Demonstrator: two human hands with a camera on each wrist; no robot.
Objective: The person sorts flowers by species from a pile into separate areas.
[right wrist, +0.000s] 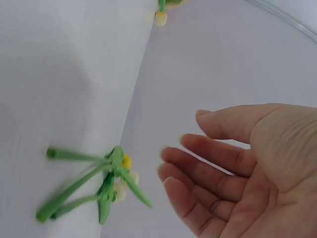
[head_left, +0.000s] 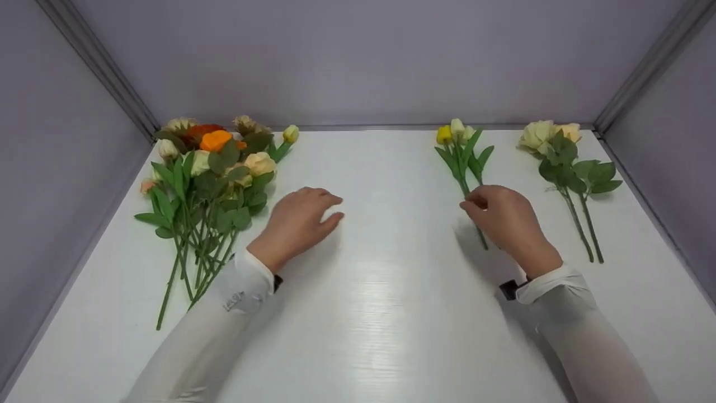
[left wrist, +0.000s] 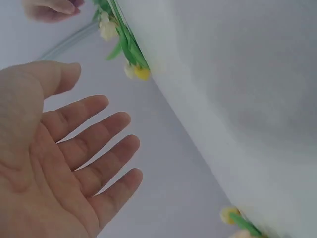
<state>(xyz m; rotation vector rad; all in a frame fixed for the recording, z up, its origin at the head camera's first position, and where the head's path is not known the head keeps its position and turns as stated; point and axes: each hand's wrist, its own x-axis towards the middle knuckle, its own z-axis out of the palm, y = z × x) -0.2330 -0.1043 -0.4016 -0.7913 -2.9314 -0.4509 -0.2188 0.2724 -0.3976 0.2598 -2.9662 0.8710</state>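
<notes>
My left hand point(head_left: 300, 226) hovers over the white table, right of a large pile of flowers point(head_left: 222, 157). In the left wrist view its palm and spread, nearly straight fingers point(left wrist: 91, 144) hold nothing. My right hand point(head_left: 506, 218) is above the stems of a small group of yellow and white tulips point(head_left: 463, 159), partly covering them in the head view. The right wrist view shows those tulips point(right wrist: 113, 173) lying on the table, apart from the hand. The right fingers point(right wrist: 205, 156) are loosely bent, with nothing between thumb and fingertips.
Two pale roses point(head_left: 540, 137) with leafy stems lie at the far right. The left pile mixes orange, cream and white blooms, its stems point(head_left: 168, 291) pointing toward me. Grey panels point(head_left: 363, 67) enclose the back and sides of the table point(head_left: 380, 313).
</notes>
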